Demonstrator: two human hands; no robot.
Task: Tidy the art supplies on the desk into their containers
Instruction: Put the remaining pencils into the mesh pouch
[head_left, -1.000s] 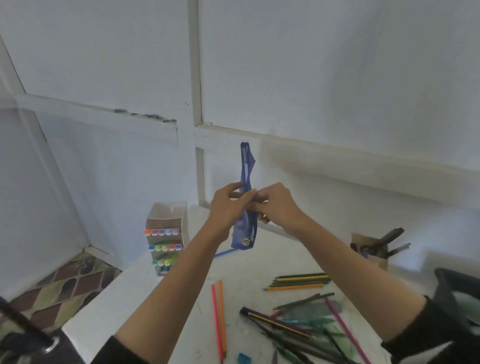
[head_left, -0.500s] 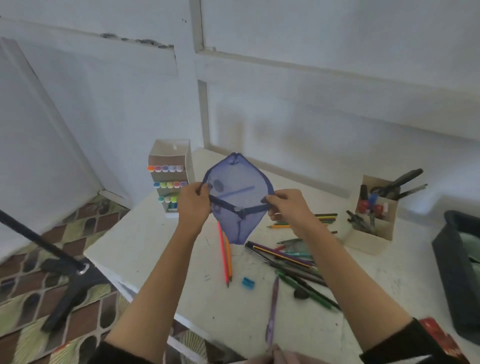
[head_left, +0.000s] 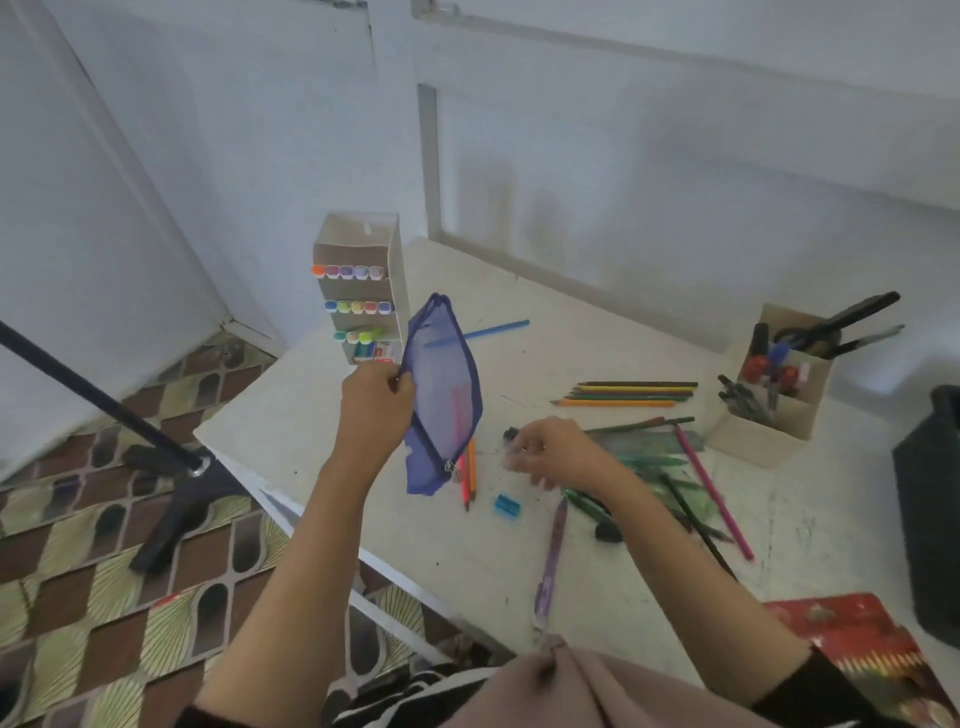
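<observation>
One white desk (head_left: 280, 426), patterned floor (head_left: 78, 597)

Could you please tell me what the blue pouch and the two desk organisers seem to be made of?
The blue pouch: thin translucent mesh fabric, probably nylon, with a zip; a blue pencil shows through it. The marker holder and pen box: matte beige card, likely cardboard, judging by their flat folded walls.
</observation>
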